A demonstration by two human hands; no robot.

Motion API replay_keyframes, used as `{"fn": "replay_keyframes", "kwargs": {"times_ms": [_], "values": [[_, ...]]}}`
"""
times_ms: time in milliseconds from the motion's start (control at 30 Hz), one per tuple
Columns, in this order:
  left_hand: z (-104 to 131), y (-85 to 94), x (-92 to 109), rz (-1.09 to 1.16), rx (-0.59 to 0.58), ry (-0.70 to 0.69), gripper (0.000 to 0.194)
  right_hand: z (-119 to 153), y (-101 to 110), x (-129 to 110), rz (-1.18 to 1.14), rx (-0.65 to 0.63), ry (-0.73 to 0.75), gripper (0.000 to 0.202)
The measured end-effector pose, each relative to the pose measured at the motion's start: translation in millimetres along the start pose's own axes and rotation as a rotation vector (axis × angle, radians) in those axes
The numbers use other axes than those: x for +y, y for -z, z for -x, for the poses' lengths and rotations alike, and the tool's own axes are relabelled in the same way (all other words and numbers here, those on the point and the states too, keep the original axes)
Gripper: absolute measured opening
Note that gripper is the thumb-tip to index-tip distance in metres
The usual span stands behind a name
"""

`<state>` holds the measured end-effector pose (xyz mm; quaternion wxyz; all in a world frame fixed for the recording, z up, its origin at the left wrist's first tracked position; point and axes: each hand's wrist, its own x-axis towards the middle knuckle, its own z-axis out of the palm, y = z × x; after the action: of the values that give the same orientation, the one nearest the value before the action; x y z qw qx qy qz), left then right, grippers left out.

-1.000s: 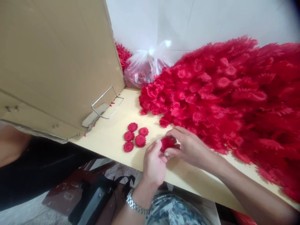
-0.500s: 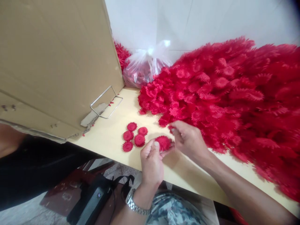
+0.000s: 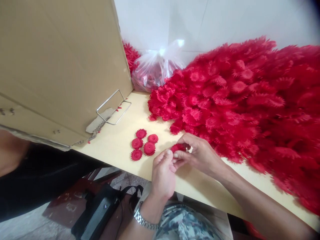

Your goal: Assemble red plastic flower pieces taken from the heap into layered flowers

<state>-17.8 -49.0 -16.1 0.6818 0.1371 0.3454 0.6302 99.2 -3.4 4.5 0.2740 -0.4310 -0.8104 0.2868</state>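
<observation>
Between my two hands, just above the table's front part, is a red flower-shaped piece (image 3: 178, 147) with a toothed edge. My left hand (image 3: 163, 170), a metal watch on its wrist, grips the piece with the thumb on top. My right hand (image 3: 197, 151) closes on the same piece from the right, its thumb and fingers round the edge; the fingers partly hide the piece. To the left of my hands lies a small group of round red toothed pieces (image 3: 149, 148), flat on the pale yellow table (image 3: 120, 133).
A large heap of red flower-shaped pieces (image 3: 225, 96) covers the table's right and back. A tied clear plastic bag (image 3: 155, 71) with red contents stands by the wall. On the left are a cardboard sheet (image 3: 62, 60), a bent wire frame (image 3: 110, 106) and another person's dark clothing (image 3: 50, 176).
My right hand has moved left and down from beside the heap onto the red piece in my left hand. The group of pieces on the table stays as it was.
</observation>
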Motion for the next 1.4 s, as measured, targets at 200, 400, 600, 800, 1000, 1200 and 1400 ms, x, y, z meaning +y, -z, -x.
{"fn": "replay_keyframes", "kwargs": {"times_ms": [200,400,600,800,1000,1200,1400], "values": [[3.7,4.4,-5.5,-0.104,-0.01,-0.056,0.015,-0.2,-1.4,2.8,-0.133,0.016,-0.03,0.017],[1.7,6.2,-1.2,-0.111,0.021,-0.086,0.019,-3.2,-1.8,4.5,-0.181,0.038,-0.12,0.022],[1.5,6.7,6.5,-0.092,0.041,-0.058,0.015,-7.7,-1.4,3.8,-0.475,-0.003,-0.163,0.017],[3.0,4.5,8.3,-0.104,0.045,-0.056,0.014,-3.7,-0.3,1.0,-0.648,-0.037,-0.217,0.01],[4.3,5.5,8.0,-0.11,0.115,-0.088,0.017,-2.7,1.7,5.6,-0.632,0.137,-0.188,0.013],[3.8,10.7,20.1,-0.118,0.126,-0.113,0.015,0.0,19.4,14.1,-0.693,0.225,-0.291,0.015],[0.7,6.0,19.3,-0.017,0.001,0.104,0.02,2.8,9.0,4.8,-1.029,0.014,-0.434,0.029]]}}
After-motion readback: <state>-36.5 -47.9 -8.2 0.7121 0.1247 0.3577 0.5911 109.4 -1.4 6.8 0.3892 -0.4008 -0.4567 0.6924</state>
